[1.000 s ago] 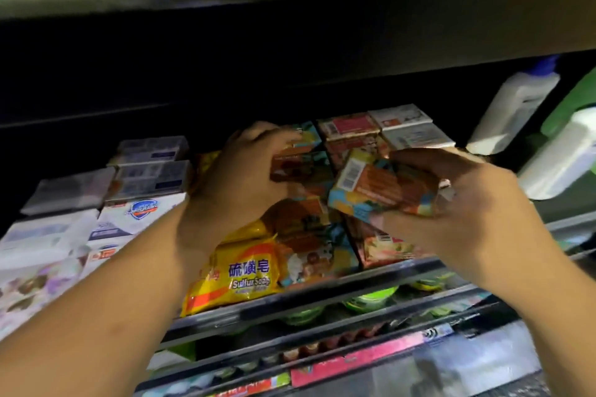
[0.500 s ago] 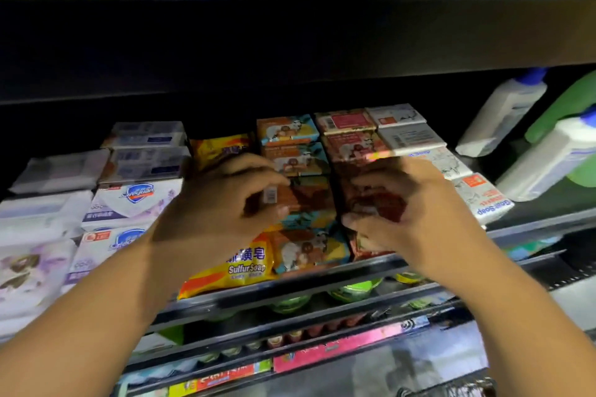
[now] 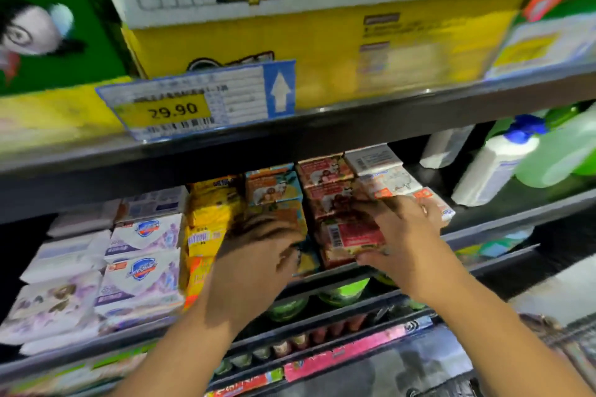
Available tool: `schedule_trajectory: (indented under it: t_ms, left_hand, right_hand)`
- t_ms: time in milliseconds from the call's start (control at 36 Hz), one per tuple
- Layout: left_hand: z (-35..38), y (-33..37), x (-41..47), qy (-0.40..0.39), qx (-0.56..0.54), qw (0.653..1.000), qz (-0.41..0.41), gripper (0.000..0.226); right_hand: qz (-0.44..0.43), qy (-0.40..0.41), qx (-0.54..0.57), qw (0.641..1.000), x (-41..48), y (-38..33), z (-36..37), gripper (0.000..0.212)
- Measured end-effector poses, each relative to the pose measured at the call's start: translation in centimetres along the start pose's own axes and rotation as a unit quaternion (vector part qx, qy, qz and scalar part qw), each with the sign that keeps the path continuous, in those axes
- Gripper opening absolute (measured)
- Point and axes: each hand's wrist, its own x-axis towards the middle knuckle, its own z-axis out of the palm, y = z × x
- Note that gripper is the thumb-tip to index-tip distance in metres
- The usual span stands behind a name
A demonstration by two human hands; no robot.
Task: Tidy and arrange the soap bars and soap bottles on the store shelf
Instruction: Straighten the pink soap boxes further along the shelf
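Soap bars lie in rows on the dark shelf. My right hand grips a red soap box at the front of the red row, thumb under its front edge. My left hand lies flat over the front boxes of the orange and blue soap row, pressing on them; whether it holds one I cannot tell. Yellow sulfur soap packs sit just left of that hand. White soap boxes lie right of the red row. White bottles and a green bottle stand at the far right.
White and purple soap packs fill the shelf's left side. A price tag reading 29.90 hangs from the upper shelf, which carries a yellow carton. Lower shelves hold green tubs and pink packages.
The view has tilted upward, showing the upper shelf and price tag. The red box went from mid-air in my right hand down onto the front of its row. My left hand slid toward the front.
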Motion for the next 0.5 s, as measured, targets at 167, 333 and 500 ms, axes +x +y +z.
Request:
schedule_trajectory:
  t_ms: [167,333,500]
  left_hand:
    - [-1.1,3.5,0.0,-0.078,-0.013,0.996,-0.047,0.045]
    - [-0.7,4.9,-0.5,-0.128,-0.02,0.988,-0.088,0.046]
    - [0.3,5.9,-1.8,-0.164,-0.077,0.975,-0.13,0.055]
  right_hand:
    - [0.014,-0.052,-0.049,0.997,0.8,-0.2,-0.5,0.068]
    - [0.004,-0.121,-0.135,0.983,1.1,-0.8,-1.8,0.074]
    - [0.002,-0.137,-0.104,0.985,0.9,-1.2,-2.4,0.07]
